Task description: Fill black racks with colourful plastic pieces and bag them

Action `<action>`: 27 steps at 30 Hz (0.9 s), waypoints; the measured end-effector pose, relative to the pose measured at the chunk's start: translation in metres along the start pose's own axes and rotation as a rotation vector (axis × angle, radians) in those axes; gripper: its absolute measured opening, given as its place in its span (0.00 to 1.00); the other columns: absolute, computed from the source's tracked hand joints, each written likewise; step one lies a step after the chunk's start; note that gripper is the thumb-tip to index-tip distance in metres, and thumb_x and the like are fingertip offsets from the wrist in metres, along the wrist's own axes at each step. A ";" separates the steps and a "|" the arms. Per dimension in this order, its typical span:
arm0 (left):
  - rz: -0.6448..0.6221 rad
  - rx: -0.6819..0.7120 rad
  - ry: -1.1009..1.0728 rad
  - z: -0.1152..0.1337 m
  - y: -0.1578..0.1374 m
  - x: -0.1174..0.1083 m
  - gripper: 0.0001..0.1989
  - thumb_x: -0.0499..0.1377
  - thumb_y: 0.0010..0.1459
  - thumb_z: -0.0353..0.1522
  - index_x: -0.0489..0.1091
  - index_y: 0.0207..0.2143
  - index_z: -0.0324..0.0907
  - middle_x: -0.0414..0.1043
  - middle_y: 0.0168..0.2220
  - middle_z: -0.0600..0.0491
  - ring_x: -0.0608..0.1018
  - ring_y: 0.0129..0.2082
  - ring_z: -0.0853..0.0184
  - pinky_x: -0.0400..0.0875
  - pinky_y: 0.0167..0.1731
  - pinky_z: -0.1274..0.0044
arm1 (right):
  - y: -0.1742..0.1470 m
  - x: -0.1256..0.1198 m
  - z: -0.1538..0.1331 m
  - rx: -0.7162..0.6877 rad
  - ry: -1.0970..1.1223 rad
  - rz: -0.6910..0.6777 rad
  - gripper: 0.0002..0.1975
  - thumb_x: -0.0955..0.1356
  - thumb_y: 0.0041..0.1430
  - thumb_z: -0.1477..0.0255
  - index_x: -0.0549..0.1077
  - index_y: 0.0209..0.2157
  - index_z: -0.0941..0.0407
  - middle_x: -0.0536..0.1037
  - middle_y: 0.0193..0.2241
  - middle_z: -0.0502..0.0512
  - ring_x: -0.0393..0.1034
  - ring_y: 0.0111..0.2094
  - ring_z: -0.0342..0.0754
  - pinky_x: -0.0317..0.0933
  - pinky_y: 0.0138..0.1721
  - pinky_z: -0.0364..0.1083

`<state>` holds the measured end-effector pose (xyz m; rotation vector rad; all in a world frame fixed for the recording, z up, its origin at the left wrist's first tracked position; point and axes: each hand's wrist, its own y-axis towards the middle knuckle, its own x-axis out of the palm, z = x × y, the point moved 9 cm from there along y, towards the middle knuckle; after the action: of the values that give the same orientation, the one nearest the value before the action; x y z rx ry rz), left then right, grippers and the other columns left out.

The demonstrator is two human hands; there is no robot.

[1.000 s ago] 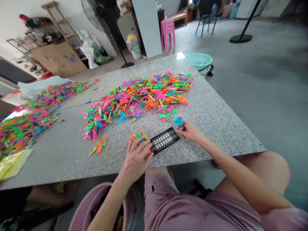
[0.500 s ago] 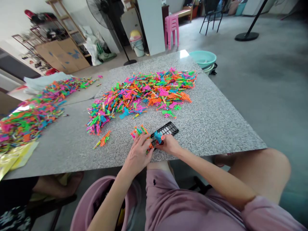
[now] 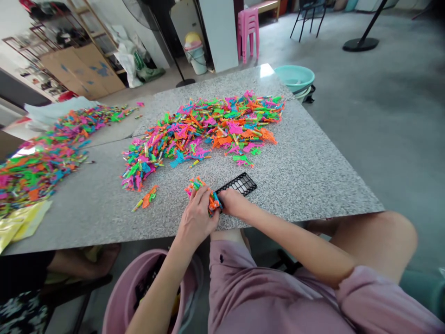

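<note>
A black lattice plastic tray [image 3: 245, 183] lies at a slant near the front table edge. Its left end is packed with a row of small bright toy guns [image 3: 196, 184] in pink, green and orange. My left hand [image 3: 198, 217] curls round this row from the left, its fingers closed over the toys. My right hand [image 3: 233, 202] reaches into the tray from the right. Its bent fingers press on a blue toy gun [image 3: 217, 200] against the end of the row; the fingertips are partly hidden. Beyond my right hand the lattice shows bare.
A large heap of toy guns and small tubes [image 3: 208, 125] spreads across the granite table [image 3: 306, 171]. Another heap [image 3: 45, 162] lies left, beside yellow bags [image 3: 24, 225]. A stray orange toy gun [image 3: 149, 196] lies nearer. A pink bucket [image 3: 118, 297] stands below; another person's arm [image 3: 83, 262] shows left.
The blue toy gun, earlier raised over the tray in my right hand, is now down against the row. My right hand has shifted slightly left. The camera view has shifted a little.
</note>
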<state>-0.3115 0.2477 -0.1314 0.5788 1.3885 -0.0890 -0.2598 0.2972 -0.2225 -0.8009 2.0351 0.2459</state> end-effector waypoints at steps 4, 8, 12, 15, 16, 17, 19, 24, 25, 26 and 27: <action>-0.012 -0.051 0.004 -0.003 0.000 0.003 0.26 0.60 0.51 0.27 0.63 0.54 0.35 0.67 0.55 0.38 0.70 0.59 0.50 0.69 0.58 0.60 | -0.003 0.001 0.003 -0.006 0.013 -0.018 0.11 0.66 0.57 0.75 0.76 0.42 0.60 0.80 0.39 0.65 0.76 0.42 0.56 0.65 0.41 0.46; 0.004 -0.052 -0.027 -0.002 -0.002 0.003 0.27 0.60 0.51 0.26 0.62 0.56 0.33 0.66 0.56 0.36 0.69 0.60 0.51 0.65 0.61 0.59 | 0.001 0.003 0.000 -0.013 0.001 -0.029 0.11 0.65 0.57 0.75 0.75 0.41 0.60 0.80 0.39 0.65 0.76 0.42 0.56 0.65 0.40 0.46; 0.006 -0.043 -0.041 0.003 -0.004 -0.003 0.29 0.61 0.53 0.27 0.62 0.58 0.37 0.65 0.59 0.40 0.67 0.60 0.51 0.64 0.61 0.58 | -0.001 0.009 -0.006 0.003 -0.009 -0.031 0.12 0.66 0.56 0.76 0.75 0.42 0.61 0.80 0.38 0.65 0.75 0.41 0.55 0.64 0.40 0.46; 0.049 -0.048 0.016 0.004 -0.006 -0.009 0.26 0.64 0.55 0.31 0.66 0.57 0.44 0.69 0.58 0.46 0.67 0.59 0.49 0.65 0.57 0.55 | -0.002 0.008 -0.002 -0.058 0.060 -0.013 0.14 0.67 0.54 0.77 0.73 0.44 0.61 0.79 0.39 0.62 0.75 0.41 0.52 0.64 0.40 0.45; 0.075 -0.042 0.027 0.004 -0.006 -0.011 0.23 0.64 0.57 0.32 0.68 0.55 0.46 0.71 0.56 0.48 0.68 0.58 0.49 0.65 0.56 0.55 | 0.000 0.005 0.003 -0.097 0.104 -0.017 0.15 0.69 0.52 0.77 0.73 0.44 0.60 0.79 0.39 0.60 0.74 0.40 0.51 0.63 0.39 0.44; 0.101 -0.028 0.026 0.004 -0.006 -0.013 0.20 0.64 0.58 0.33 0.70 0.54 0.47 0.72 0.55 0.49 0.70 0.57 0.50 0.66 0.55 0.56 | 0.002 -0.002 0.012 -0.120 0.142 -0.010 0.16 0.70 0.51 0.77 0.73 0.44 0.60 0.79 0.39 0.58 0.74 0.39 0.49 0.63 0.39 0.43; 0.153 0.010 0.001 0.003 -0.006 -0.015 0.16 0.63 0.59 0.33 0.71 0.51 0.47 0.75 0.52 0.50 0.73 0.53 0.54 0.66 0.54 0.59 | 0.007 -0.026 0.043 -0.056 0.134 0.086 0.17 0.70 0.52 0.77 0.72 0.45 0.58 0.78 0.40 0.56 0.73 0.39 0.48 0.63 0.41 0.44; 0.134 0.070 -0.040 -0.010 -0.007 -0.015 0.15 0.63 0.59 0.32 0.72 0.49 0.47 0.75 0.51 0.51 0.76 0.51 0.58 0.65 0.55 0.61 | -0.007 -0.067 0.100 0.297 -0.310 0.302 0.22 0.58 0.62 0.83 0.66 0.57 0.62 0.70 0.52 0.70 0.67 0.51 0.56 0.62 0.48 0.51; 0.094 0.090 -0.052 -0.012 -0.008 -0.014 0.15 0.63 0.59 0.32 0.71 0.49 0.47 0.75 0.52 0.52 0.76 0.51 0.58 0.65 0.56 0.61 | -0.010 -0.064 0.099 0.296 -0.365 0.261 0.22 0.58 0.62 0.83 0.67 0.56 0.62 0.71 0.51 0.70 0.67 0.50 0.57 0.63 0.47 0.51; 0.051 0.113 -0.063 -0.015 -0.010 -0.013 0.15 0.63 0.59 0.32 0.71 0.49 0.48 0.75 0.52 0.53 0.76 0.52 0.59 0.65 0.56 0.61 | -0.012 -0.061 0.097 0.285 -0.397 0.221 0.20 0.57 0.62 0.83 0.68 0.54 0.61 0.72 0.49 0.69 0.69 0.48 0.56 0.63 0.45 0.50; 0.012 0.137 -0.073 -0.016 -0.012 -0.013 0.15 0.62 0.59 0.31 0.71 0.49 0.48 0.75 0.52 0.53 0.75 0.52 0.60 0.65 0.57 0.62 | -0.013 -0.060 0.095 0.274 -0.416 0.199 0.19 0.57 0.63 0.83 0.70 0.52 0.60 0.73 0.47 0.67 0.70 0.46 0.56 0.64 0.43 0.49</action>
<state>-0.3334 0.2414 -0.1241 0.6912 1.3149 -0.1943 -0.1643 0.3579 -0.2258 -0.3418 1.7036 0.2187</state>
